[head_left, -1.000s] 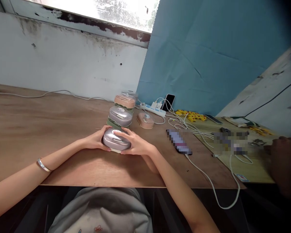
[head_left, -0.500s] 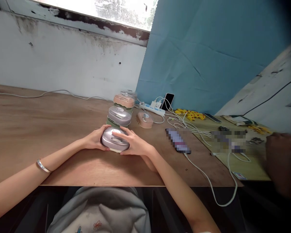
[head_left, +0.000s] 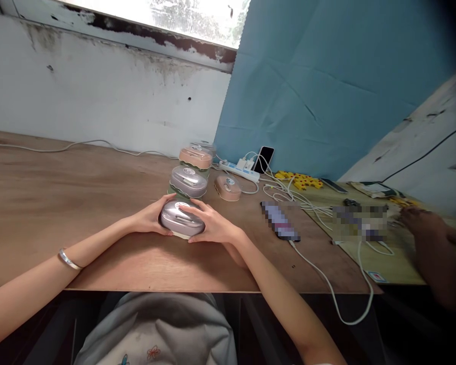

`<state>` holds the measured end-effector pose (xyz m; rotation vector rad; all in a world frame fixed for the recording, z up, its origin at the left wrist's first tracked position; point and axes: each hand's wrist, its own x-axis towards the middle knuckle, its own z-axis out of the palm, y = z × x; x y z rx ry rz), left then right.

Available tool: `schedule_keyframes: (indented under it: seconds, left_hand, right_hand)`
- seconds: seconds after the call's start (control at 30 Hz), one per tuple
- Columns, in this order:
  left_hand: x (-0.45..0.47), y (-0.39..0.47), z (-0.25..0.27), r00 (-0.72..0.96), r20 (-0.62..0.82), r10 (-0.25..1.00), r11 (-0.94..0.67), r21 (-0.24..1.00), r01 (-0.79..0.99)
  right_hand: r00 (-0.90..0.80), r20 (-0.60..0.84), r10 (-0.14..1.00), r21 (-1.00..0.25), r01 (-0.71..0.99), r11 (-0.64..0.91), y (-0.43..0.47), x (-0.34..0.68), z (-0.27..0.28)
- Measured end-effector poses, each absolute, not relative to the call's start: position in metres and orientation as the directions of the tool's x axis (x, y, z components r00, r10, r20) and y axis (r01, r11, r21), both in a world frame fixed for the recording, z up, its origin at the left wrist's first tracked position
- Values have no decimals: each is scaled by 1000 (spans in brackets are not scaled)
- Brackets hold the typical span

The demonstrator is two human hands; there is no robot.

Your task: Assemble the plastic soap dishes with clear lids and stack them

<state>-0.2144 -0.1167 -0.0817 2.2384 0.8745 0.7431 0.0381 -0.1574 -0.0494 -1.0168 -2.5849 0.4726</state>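
Observation:
A rounded grey-purple soap box (head_left: 175, 219) with a shiny lid and a pale base sits near the front of the wooden table. My left hand (head_left: 152, 217) is curled round its left side, thumb low at the front. From the right, my right hand (head_left: 217, 224) grips the same box, with fingers over the lid and thumb near the base. Just behind it stands another grey-purple soap box (head_left: 189, 181) stacked on a green one. A peach soap box (head_left: 195, 157) tops the stack farther back, and a lower pinkish one (head_left: 228, 188) lies to the right.
A power strip (head_left: 238, 171) with plugged-in chargers lies near the blue curtain (head_left: 307, 91). White cables (head_left: 289, 195) run rightward past a blurred-out phone (head_left: 279, 221). Another phone (head_left: 264, 158) leans at the back. At right, another person's hand (head_left: 421, 223) reaches over the yellowish board (head_left: 399, 263).
Both my hands keep their grip on the soap box, which stays in place. The other person's hand at the right has moved left and farther back over the board.

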Motion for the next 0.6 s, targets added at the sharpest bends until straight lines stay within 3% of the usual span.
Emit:
schedule_keyframes:
  seconds: [0.4, 0.6]
  left_hand:
    - [-215, -117, -79, 627, 283, 726, -570, 758, 317]
    - [-218, -113, -81, 641, 254, 724, -538, 790, 294]
  right_hand:
    - [-680, 221, 699, -407, 587, 700, -158, 38, -47]
    - [-660, 235, 714, -483, 559, 675, -156, 37, -47]
